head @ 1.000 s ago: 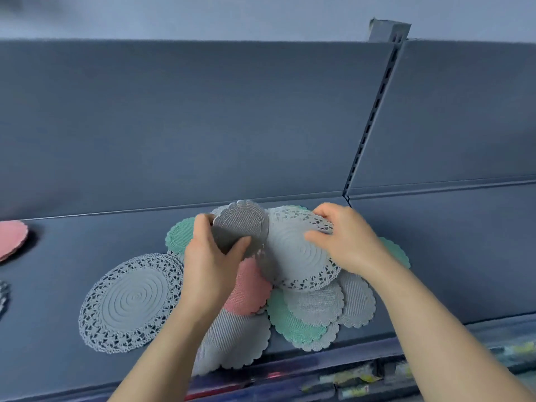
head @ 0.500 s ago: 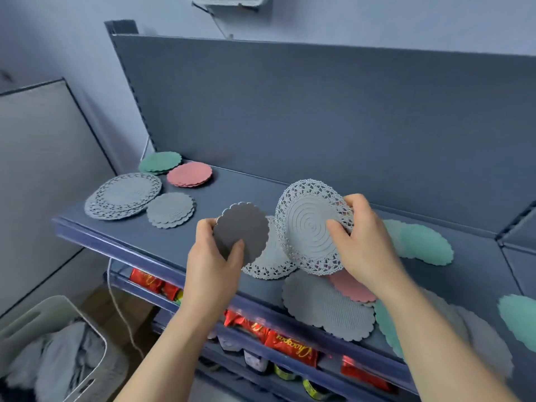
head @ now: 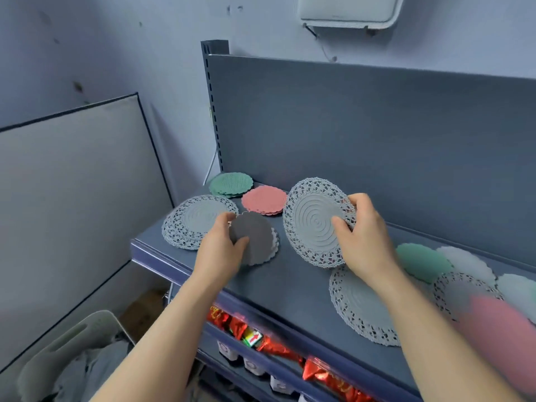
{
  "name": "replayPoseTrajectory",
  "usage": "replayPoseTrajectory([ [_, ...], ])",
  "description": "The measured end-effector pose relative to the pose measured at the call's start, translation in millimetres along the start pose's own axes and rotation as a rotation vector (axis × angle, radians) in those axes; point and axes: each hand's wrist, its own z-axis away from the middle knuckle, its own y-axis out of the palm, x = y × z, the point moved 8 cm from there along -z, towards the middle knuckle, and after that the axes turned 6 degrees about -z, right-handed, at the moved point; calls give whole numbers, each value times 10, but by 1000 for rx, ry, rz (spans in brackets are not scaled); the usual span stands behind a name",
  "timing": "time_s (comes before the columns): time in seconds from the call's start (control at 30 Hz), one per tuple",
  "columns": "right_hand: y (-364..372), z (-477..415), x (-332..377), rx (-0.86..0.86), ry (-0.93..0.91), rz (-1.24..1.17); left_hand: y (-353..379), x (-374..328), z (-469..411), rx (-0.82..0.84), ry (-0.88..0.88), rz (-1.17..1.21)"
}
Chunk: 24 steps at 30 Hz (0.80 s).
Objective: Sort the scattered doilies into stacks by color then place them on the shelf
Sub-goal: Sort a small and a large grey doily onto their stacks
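Held lace doily [head: 313, 224] overlaps pink stack [head: 262, 200] (green stack [head: 230, 184] behind).

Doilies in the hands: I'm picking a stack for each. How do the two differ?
The dark doily in the left hand is smaller than the lace doily in the right hand. The dark doily is solid, deep grey and scallop-edged; the lace doily is paler with an openwork border. Both are round.
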Motion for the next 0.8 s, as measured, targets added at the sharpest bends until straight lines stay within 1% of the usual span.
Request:
replayPoseTrajectory([
  [0.1,194,-171,123,-58,10,-5,114,48,-278,107,74,-139],
  [0.2,360,-282,243,-111,28,-6,181,109,-442,144,191,-231],
  [0.3,523,-342,358,-169,29,-49,165,186,-511,101,315,-316],
  [0.37,670,-384,443,-173,28,-90,75,240,-550,49,356,-324],
  [0.43,872,-431,497,-141,50,-145,-41,372,-648,29,302,-214],
  [0.53,1273,-497,519,-64,120,-267,-216,596,-809,81,181,55],
  [0.57,1419,-518,514,-39,133,-280,-283,658,-844,86,153,101],
  [0.63,1696,-561,556,18,130,-270,-463,788,-891,33,117,101],
  [0.7,1944,-590,570,87,135,-165,-629,923,-921,-38,97,48],
  [0.8,2233,-606,493,203,188,127,-706,1112,-999,-47,54,-54],
])
